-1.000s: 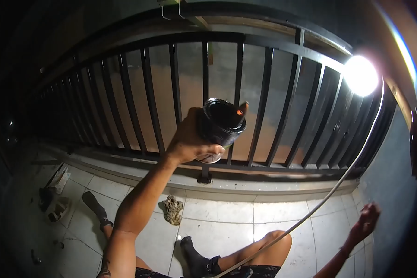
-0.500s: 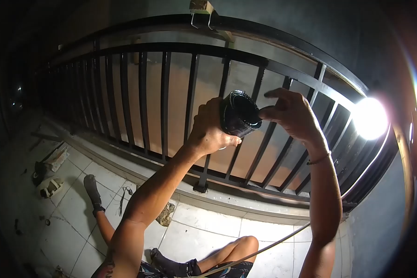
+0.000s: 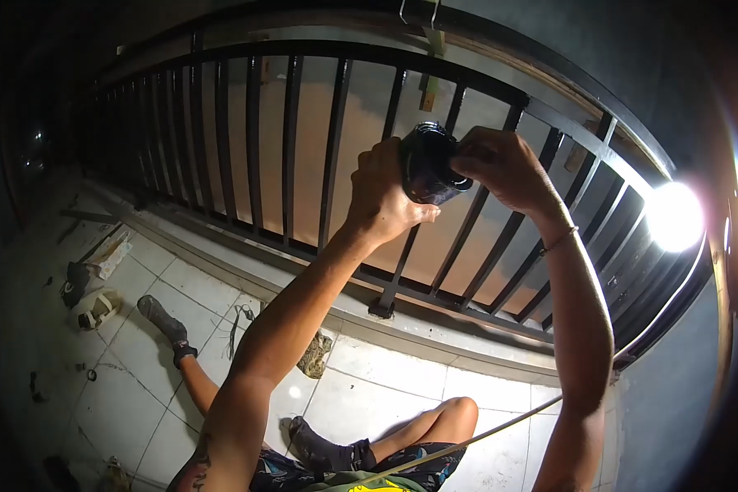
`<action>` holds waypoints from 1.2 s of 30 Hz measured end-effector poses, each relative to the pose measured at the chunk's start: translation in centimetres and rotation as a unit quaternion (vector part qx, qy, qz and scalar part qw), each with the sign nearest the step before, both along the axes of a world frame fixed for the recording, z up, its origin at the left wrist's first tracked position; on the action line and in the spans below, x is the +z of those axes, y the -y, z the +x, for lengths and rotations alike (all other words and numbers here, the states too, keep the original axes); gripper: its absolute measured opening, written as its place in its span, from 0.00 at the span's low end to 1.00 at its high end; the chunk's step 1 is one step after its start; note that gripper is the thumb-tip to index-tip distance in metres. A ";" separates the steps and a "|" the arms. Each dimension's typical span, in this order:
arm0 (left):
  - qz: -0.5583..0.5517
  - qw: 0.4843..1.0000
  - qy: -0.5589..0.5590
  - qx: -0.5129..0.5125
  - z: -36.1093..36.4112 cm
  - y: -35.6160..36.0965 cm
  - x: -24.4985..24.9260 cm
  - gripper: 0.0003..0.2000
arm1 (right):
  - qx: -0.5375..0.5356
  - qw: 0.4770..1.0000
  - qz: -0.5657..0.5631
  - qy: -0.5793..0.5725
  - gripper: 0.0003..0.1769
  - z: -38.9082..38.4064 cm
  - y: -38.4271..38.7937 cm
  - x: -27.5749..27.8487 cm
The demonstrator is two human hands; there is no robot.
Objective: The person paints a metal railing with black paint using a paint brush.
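My left hand [image 3: 380, 195] is wrapped around a paint can [image 3: 431, 187] smeared with glossy black paint. The can is tilted, its mouth turned to the right toward my other hand. At the rim, my right hand [image 3: 500, 168] has its fingers bent and pinched together, the tips at or just inside the opening. Whatever those fingers hold, if anything, is hidden in the dark. Behind both hands stands a black metal railing [image 3: 334, 156] with upright bars, parts of it shining.
A bright lamp [image 3: 674, 216] glares at the right. A thin cable [image 3: 500, 425] crosses above my legs. On the tiled floor [image 3: 385, 373] lie a crumpled rag [image 3: 314, 357], a pale strapped item [image 3: 97, 309] and scattered bits. My socked feet [image 3: 162, 320] are stretched out below.
My right hand's fingers have closed from a looser spread and come to the can's mouth. The can has risen slightly in view, and the camera view has shifted.
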State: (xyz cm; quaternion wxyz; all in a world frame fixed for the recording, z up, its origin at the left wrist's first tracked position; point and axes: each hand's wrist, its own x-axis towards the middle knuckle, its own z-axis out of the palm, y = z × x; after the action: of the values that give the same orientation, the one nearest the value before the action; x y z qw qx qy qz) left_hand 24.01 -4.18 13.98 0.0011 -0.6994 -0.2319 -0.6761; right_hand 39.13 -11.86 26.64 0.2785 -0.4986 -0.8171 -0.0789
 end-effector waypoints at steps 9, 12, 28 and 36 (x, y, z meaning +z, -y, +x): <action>0.016 1.000 0.012 0.024 -5.7 -2.3 1.0 0.42 | 0.046 0.976 0.089 -0.192 0.12 -3.4 -2.5 2.5; 0.020 0.999 0.018 0.045 -6.4 -3.2 1.1 0.44 | 0.081 0.959 0.110 -0.250 0.11 -3.7 -3.3 2.7; 0.062 0.997 0.039 -0.018 -5.1 -5.6 -1.3 0.46 | 0.131 0.871 0.204 -0.428 0.13 -0.8 -3.4 1.4; -0.006 0.996 0.033 -0.078 -4.6 -4.6 -0.6 0.44 | 0.099 0.949 0.218 -0.204 0.12 -0.7 -3.0 0.2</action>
State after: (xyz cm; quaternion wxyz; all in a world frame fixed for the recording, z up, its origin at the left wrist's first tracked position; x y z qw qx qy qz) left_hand 19.40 0.41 13.36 -0.0630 -0.6929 -0.1809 -0.6951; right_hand 38.44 -8.82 26.79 0.5477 -0.3477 -0.7509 -0.1237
